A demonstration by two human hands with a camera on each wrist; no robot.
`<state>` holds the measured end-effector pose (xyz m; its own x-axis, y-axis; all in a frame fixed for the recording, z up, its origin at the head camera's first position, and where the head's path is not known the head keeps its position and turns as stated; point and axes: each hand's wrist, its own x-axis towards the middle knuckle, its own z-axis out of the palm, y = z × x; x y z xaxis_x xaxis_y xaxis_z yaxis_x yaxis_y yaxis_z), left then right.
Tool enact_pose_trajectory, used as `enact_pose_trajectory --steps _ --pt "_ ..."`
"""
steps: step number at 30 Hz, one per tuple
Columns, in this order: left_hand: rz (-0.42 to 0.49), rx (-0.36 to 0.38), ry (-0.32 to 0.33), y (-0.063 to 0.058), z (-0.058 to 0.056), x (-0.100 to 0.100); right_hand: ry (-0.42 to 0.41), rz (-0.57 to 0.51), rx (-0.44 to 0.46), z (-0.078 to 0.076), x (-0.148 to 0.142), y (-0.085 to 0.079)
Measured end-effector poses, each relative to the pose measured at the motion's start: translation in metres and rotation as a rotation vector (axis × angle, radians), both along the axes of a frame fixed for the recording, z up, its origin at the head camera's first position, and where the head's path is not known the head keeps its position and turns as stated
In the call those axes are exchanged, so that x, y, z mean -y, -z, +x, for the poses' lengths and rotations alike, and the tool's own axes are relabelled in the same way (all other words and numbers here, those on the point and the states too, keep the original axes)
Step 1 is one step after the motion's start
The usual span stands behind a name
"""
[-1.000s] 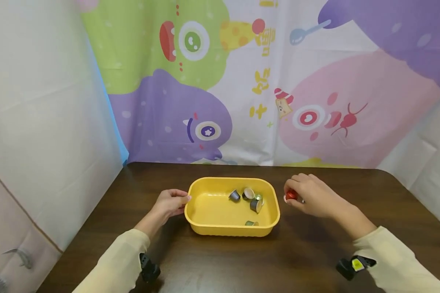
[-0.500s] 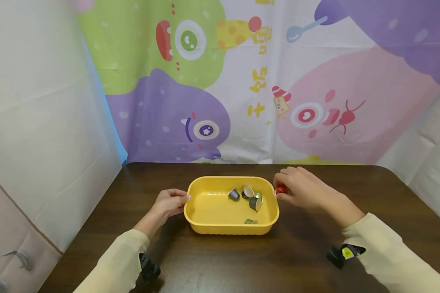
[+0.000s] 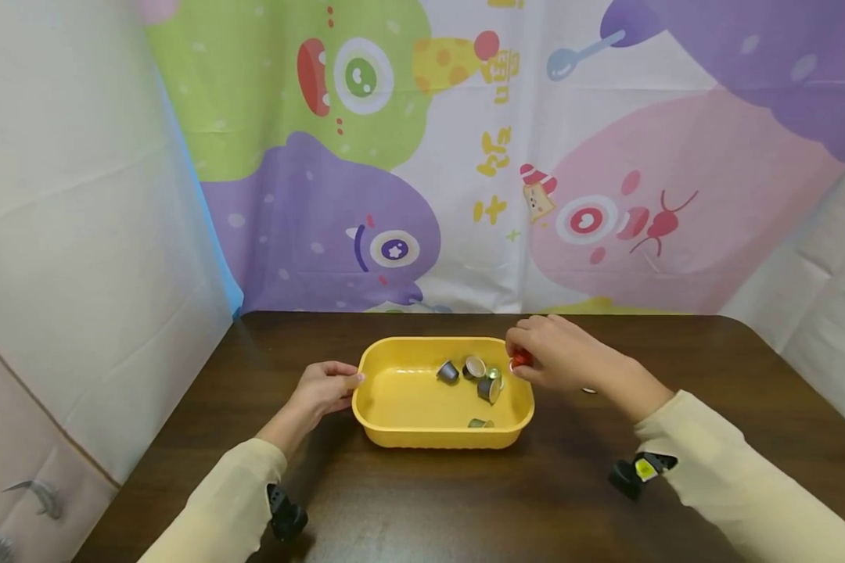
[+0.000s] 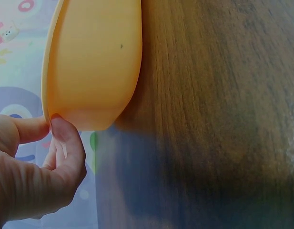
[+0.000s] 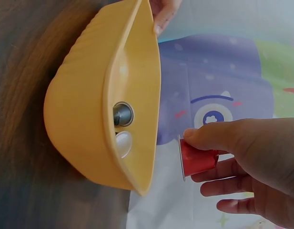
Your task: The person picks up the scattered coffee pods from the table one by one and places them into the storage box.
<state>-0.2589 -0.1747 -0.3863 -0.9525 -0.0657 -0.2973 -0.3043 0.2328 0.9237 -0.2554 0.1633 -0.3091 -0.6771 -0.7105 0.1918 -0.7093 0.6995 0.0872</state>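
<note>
In the head view a yellow plastic basin (image 3: 436, 438) stands on the table. My left hand (image 3: 324, 387) pinches its left rim between thumb and fingers, as the left wrist view also shows. My right hand (image 3: 563, 356) is over the basin's right rim, gripping a red coffee capsule (image 5: 198, 157) between thumb and fingers, its flat lid facing the basin. Inside the basin lie several capsules: a dark grey one (image 3: 447, 372), a black one (image 3: 474, 367), another dark one (image 3: 489, 389), a small bright green one (image 3: 493, 374) and a dull green one (image 3: 480, 423) near the front wall.
The dark wooden table (image 3: 422, 508) surrounds the basin. A small pale item (image 3: 588, 390), too hidden to identify, lies beneath my right wrist. Behind the table hangs a cartoon-printed curtain (image 3: 493, 266), with a pale cloth (image 3: 98, 234) at the left side.
My right hand has moved left with the red coffee capsule, from beside the basin to over its right rim. My left hand keeps its hold on the basin's left rim.
</note>
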Motion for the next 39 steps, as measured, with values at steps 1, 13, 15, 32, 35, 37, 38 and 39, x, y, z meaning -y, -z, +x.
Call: enact_pose_trajectory --steps 1,13,15,32,35,37,38,39 --pt "0.003 -0.001 0.002 0.0 0.0 0.0 -0.006 0.004 0.001 -0.001 0.001 -0.001" --pt "0.012 -0.006 -0.004 0.001 0.0 -0.003 -0.014 0.033 0.114 -0.013 0.012 -0.011" --pt "0.002 0.001 -0.007 0.003 0.001 -0.002 -0.008 0.048 0.139 -0.014 0.015 -0.011" --pt "-0.02 0.013 -0.006 0.0 0.003 -0.001 -0.003 0.109 0.239 -0.027 0.034 -0.02" --pt "-0.027 0.015 -0.008 -0.001 0.003 -0.001 0.008 0.118 0.264 -0.031 0.038 -0.022" --pt "-0.03 0.012 -0.006 -0.002 0.002 -0.002 0.014 0.125 0.274 -0.034 0.04 -0.023" --pt "-0.03 0.01 -0.005 -0.002 0.002 -0.002 0.014 0.126 0.274 -0.035 0.041 -0.023" --pt "-0.029 0.008 -0.005 -0.002 0.001 -0.002 0.016 0.129 0.277 -0.036 0.042 -0.024"
